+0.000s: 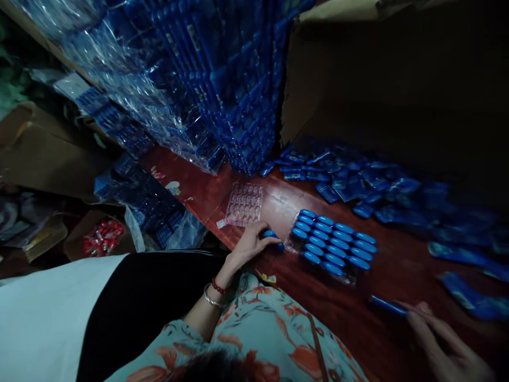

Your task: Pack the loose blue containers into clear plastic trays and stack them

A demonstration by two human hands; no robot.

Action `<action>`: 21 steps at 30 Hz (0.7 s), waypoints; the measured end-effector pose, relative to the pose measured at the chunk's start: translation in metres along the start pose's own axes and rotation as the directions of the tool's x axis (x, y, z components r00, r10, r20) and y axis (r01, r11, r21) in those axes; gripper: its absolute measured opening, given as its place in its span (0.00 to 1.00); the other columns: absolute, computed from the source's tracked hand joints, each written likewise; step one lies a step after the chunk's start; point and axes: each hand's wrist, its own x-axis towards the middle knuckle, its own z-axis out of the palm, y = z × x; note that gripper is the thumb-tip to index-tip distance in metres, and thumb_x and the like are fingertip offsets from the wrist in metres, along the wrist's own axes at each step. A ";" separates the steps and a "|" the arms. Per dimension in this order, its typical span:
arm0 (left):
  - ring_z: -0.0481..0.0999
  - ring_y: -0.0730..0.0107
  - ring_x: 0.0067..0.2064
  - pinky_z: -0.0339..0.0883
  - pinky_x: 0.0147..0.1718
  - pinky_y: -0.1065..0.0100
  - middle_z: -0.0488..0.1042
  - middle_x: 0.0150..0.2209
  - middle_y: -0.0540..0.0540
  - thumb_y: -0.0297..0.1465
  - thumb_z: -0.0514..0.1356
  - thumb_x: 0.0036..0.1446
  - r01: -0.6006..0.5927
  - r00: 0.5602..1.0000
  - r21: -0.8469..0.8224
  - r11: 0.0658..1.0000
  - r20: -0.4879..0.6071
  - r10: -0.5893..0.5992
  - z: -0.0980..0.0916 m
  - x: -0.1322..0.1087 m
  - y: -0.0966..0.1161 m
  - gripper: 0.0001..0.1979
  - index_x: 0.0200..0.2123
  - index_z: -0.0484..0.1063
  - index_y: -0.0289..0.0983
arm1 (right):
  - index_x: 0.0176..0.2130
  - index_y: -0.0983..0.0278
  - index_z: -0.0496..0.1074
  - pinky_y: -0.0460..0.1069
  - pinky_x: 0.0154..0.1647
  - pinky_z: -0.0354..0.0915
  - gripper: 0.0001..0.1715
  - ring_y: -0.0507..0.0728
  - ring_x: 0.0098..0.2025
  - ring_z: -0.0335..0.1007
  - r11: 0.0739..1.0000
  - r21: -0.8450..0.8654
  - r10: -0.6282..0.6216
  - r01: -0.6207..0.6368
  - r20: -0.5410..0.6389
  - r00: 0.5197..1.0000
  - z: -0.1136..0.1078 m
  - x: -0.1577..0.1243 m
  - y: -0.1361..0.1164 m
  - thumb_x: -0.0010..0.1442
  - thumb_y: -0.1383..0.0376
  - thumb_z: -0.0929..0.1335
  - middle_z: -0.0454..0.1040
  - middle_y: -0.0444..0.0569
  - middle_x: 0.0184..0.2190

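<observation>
My left hand is closed in a pinch on a glossy blue oval piece. Just right of it lies a clear plastic tray filled with rows of similar blue ovals. Over the table's right side, my right hand is slightly blurred, with thumb and fingers pinched on the end of a slim blue packet. Beyond my left hand sits a clear moulded blister tray, its cells showing no blue pieces.
Loose blue packets spill from a cardboard box at the back right. Plastic-wrapped blue stacks rise at the back left. On the lower left are a box of red wrapped items and paper scraps on the red-brown table.
</observation>
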 end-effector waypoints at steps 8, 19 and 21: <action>0.72 0.67 0.37 0.65 0.37 0.69 0.74 0.35 0.47 0.37 0.61 0.55 -0.117 0.992 0.023 0.993 -0.046 0.117 0.000 0.008 0.020 0.10 0.37 0.72 0.38 | 0.35 0.57 0.75 0.62 0.59 0.56 0.28 0.68 0.59 0.60 0.950 0.215 0.241 -0.226 -0.047 0.969 0.007 -0.004 -0.045 0.32 0.49 0.73 0.70 0.53 0.53; 0.70 0.70 0.37 0.66 0.37 0.70 0.69 0.36 0.46 0.27 0.51 0.61 -0.285 0.957 0.253 0.925 0.133 0.258 0.016 0.004 0.022 0.10 0.42 0.69 0.37 | 0.34 0.64 0.74 0.54 0.43 0.71 0.21 0.57 0.37 0.74 0.966 0.240 -0.029 0.100 -0.282 0.959 0.027 -0.010 -0.071 0.42 0.53 0.74 0.77 0.49 0.34; 0.70 0.71 0.36 0.65 0.37 0.71 0.68 0.37 0.46 0.23 0.48 0.61 -0.305 0.949 0.297 0.905 0.172 0.264 0.020 0.000 0.019 0.13 0.43 0.69 0.37 | 0.34 0.63 0.75 0.53 0.43 0.70 0.18 0.56 0.36 0.74 0.972 0.149 -0.134 0.184 -0.298 0.945 0.031 -0.009 -0.073 0.46 0.54 0.73 0.77 0.48 0.33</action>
